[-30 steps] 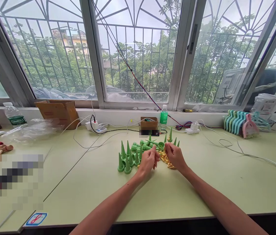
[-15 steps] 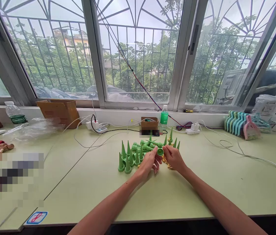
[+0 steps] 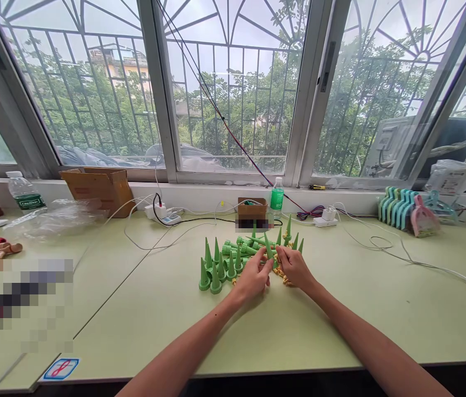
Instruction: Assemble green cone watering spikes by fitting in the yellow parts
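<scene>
Green in the left hand (image 3: 253, 273): grasping a cone (image 3: 268, 247), point up, between both hands. Holding the right hand (image 3: 294, 267) curled just beside it; cannot tell whether pinching anything there. Could lose the cone through too light a grip, topple the standing cones (image 3: 215, 280) by straying leftward, or scatter the yellow bits (image 3: 279, 272) with a low sweep.

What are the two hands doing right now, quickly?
Left hand: closed on a green cone-shaped spike, tip up.
Right hand: fingers curled, close beside that spike; whether it holds anything cannot be told.
</scene>
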Available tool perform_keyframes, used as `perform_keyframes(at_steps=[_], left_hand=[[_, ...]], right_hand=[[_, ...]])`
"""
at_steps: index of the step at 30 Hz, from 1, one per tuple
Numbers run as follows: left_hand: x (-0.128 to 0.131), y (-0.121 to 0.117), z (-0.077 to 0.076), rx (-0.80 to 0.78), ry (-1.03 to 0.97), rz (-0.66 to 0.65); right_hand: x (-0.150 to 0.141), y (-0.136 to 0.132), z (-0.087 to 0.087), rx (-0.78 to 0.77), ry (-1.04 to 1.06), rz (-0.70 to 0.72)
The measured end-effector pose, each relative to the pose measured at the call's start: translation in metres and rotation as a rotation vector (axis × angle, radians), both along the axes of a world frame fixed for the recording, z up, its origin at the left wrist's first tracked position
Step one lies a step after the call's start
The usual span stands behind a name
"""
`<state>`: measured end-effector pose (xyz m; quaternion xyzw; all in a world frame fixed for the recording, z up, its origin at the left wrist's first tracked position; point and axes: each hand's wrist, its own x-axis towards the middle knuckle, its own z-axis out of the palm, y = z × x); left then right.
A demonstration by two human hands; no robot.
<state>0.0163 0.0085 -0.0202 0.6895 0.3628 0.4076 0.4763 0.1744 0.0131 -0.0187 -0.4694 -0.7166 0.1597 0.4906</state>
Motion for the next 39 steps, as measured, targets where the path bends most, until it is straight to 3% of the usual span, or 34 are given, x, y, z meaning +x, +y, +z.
perform_keyframes(at_steps=[6, 13, 20, 27, 33, 39], left_hand=[[-0.001, -0.003, 0.001, 0.231, 0.056, 0.125], [0.000, -0.002, 0.008, 0.172, 0.010, 0.295], [0.002, -0.004, 0.016, -0.239, -0.060, 0.083], [-0.002, -0.004, 0.017, -0.344, -0.096, -0.026], [-0.003, -0.005, 0.013, -0.208, -0.071, -0.087], [-0.003, -0.003, 0.008, 0.023, -0.008, 0.017]], right_hand=[[0.000, 0.002, -0.001, 0.030, -0.006, -0.030], [-0.002, 0.000, 0.001, 0.049, 0.053, -0.087], [-0.001, -0.002, 0.003, 0.032, 0.021, -0.005], [0.000, -0.001, 0.001, 0.040, -0.013, -0.003], [0.001, -0.002, 0.003, 0.021, -0.003, -0.041], [0.001, -0.002, 0.003, -0.021, 0.024, -0.020]])
